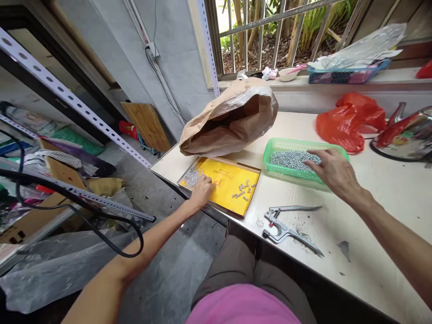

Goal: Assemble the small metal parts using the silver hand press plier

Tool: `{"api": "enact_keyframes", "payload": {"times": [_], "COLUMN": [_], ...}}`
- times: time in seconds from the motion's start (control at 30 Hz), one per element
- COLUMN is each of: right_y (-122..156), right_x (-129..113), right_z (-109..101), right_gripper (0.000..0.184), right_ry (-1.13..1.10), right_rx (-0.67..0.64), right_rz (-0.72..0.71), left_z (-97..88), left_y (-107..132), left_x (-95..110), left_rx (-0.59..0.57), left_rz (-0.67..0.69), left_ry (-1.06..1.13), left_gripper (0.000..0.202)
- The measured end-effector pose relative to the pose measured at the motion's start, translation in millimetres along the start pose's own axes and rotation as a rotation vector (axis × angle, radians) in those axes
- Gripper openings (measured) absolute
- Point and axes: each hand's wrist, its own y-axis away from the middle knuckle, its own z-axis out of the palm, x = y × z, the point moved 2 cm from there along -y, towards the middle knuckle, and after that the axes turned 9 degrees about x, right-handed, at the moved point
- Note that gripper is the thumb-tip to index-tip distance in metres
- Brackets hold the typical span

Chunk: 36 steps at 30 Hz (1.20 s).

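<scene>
My left hand (202,191) rests in a shallow cardboard tray (251,196) lined with a yellow sheet (226,173). Its fingers are curled in beside a pile of small silver metal pieces (193,176); what they hold, if anything, is hidden. A few more pieces (241,191) lie scattered at the tray's right side. My right hand (334,173) reaches over the right part of a green plastic basket (270,168). Thumb and fingers stand apart there, with nothing visible between them, above many similar silver pieces (290,159).
Metal hand pliers (281,229) lie near the table's front edge, with a grey scrap (344,250) to their right. An open brown paper bag (222,130) is behind the tray. A red plastic bag (351,121) and a shiny kettle (405,135) stand at the back right.
</scene>
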Motion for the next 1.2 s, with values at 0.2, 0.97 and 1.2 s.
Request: {"api": "enact_keyframes", "payload": {"times": [0.2, 0.97, 1.2], "right_y": [80, 201, 202], "right_x": [-35, -45, -48], "right_z": [-16, -26, -25], "right_gripper": [0.039, 0.032, 0.033], "right_ry": [-0.156, -0.085, -0.022], "right_rx": [-0.263, -0.410, -0.404], "right_rz": [-0.080, -0.052, -0.067], "left_z": [10.8, -1.2, -1.7], "left_y": [-9, -23, -27], "left_x": [-23, -25, -46], "left_rx": [-0.151, -0.220, -0.161], "left_rz": [0.108, 0.025, -0.130], "left_ry": [0.000, -0.017, 0.128], "left_gripper": [0.024, 0.022, 0.020]}}
